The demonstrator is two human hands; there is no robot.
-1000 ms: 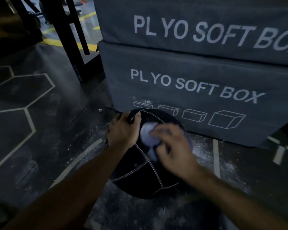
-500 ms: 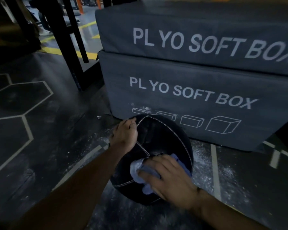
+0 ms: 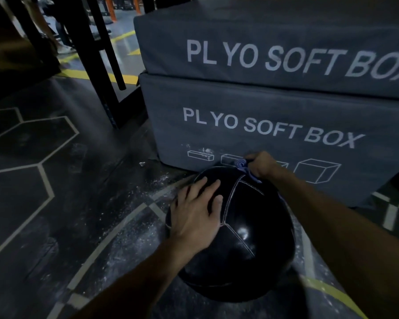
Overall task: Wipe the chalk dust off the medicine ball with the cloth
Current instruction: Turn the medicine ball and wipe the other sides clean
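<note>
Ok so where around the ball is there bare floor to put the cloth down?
Open floor lies left of the medicine ball, on the hexagon lines, though chalk-dusted near the ball. It is tight behind, where the right hand holds the cloth against the plyo box. The left hand rests on the ball.

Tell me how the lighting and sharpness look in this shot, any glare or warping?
Head view: dim overall; a small glare spot shines on the medicine ball; the left hand and the right hand holding the cloth look sharp; wide-angle distortion bows the plyo soft boxes; the far background is dark.
</note>
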